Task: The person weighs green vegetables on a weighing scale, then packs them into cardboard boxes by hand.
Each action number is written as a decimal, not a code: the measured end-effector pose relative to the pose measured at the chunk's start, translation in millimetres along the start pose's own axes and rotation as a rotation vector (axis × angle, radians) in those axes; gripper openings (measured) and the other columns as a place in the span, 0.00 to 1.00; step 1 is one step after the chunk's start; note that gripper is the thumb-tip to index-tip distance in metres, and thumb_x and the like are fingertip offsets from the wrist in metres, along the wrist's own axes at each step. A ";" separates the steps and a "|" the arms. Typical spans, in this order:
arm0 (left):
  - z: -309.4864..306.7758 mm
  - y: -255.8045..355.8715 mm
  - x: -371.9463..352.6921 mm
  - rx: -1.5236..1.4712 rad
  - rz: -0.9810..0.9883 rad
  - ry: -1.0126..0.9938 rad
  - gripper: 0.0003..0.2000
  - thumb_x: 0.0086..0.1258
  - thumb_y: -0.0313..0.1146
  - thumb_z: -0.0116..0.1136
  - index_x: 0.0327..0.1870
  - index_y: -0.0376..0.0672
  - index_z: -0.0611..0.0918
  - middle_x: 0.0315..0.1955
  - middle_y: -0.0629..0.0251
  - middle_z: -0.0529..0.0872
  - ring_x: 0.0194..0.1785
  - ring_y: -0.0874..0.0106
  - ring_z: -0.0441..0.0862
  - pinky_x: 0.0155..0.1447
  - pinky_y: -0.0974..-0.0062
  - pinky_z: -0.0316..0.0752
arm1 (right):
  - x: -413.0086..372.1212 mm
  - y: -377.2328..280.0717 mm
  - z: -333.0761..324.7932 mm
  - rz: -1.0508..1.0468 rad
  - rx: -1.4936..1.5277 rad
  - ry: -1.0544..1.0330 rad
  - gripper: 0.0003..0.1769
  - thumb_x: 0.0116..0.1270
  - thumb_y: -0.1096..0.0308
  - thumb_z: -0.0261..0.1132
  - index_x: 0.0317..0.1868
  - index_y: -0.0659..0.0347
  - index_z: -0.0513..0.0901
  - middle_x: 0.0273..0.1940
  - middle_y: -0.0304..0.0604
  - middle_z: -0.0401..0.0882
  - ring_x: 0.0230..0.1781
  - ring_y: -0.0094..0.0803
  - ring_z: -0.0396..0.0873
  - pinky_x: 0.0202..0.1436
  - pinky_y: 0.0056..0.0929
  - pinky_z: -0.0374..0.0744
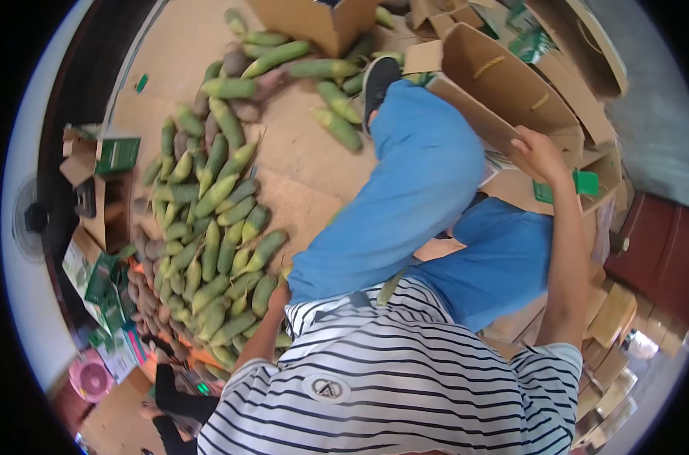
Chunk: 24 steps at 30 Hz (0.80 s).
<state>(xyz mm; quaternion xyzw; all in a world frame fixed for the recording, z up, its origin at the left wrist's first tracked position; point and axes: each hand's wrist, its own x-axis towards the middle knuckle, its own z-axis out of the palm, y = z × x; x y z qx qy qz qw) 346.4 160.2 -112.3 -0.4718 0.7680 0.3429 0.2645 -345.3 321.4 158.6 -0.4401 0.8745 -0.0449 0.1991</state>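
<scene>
My right hand (541,155) grips the near rim of an open cardboard box (504,83) with yellow cord handles, its fingers curled over the edge. The box leans on its side beside my raised knee, its mouth facing me. Down by my left thigh, my left hand (279,294) is at the edge of a large heap of green radishes (223,250). Its fingers are mostly hidden, and I cannot tell what it holds. A few more green radishes (337,129) lie near my shoe (378,83).
Reddish-brown roots (140,292) lie along the heap's left side. A cardboard carton (314,23) stands at the far end, and more boxes (587,45) crowd the right. Another person's dark sleeve (181,398) shows at lower left, near a pink basin (91,377).
</scene>
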 end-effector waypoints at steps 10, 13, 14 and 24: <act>-246.8 233.6 36.0 0.005 0.694 0.597 0.15 0.50 0.19 0.57 0.41 0.37 0.74 0.36 0.50 0.75 0.42 0.49 0.73 0.45 0.61 0.70 | -5.1 9.8 8.3 0.003 -0.009 0.042 0.12 0.64 0.63 0.57 0.44 0.60 0.75 0.41 0.52 0.79 0.45 0.51 0.75 0.46 0.45 0.73; -310.5 324.0 20.3 -0.076 0.848 0.799 0.14 0.55 0.21 0.61 0.43 0.37 0.74 0.39 0.54 0.76 0.46 0.54 0.73 0.51 0.65 0.69 | -4.3 7.5 6.6 0.030 -0.026 0.012 0.11 0.64 0.63 0.57 0.43 0.60 0.75 0.39 0.52 0.79 0.44 0.50 0.76 0.46 0.45 0.73; -324.5 352.7 12.0 -0.131 0.853 0.876 0.15 0.55 0.21 0.62 0.44 0.37 0.74 0.40 0.55 0.77 0.47 0.57 0.74 0.51 0.66 0.70 | -4.0 7.4 6.7 0.032 -0.034 0.002 0.11 0.64 0.64 0.57 0.42 0.61 0.75 0.38 0.52 0.79 0.44 0.50 0.76 0.45 0.46 0.74; -331.3 538.3 40.8 -0.801 1.274 0.777 0.15 0.56 0.32 0.65 0.43 0.38 0.77 0.38 0.64 0.79 0.40 0.72 0.78 0.45 0.77 0.73 | -1.7 6.3 9.0 0.008 -0.069 0.041 0.11 0.62 0.64 0.59 0.41 0.61 0.75 0.38 0.52 0.79 0.44 0.49 0.76 0.45 0.45 0.74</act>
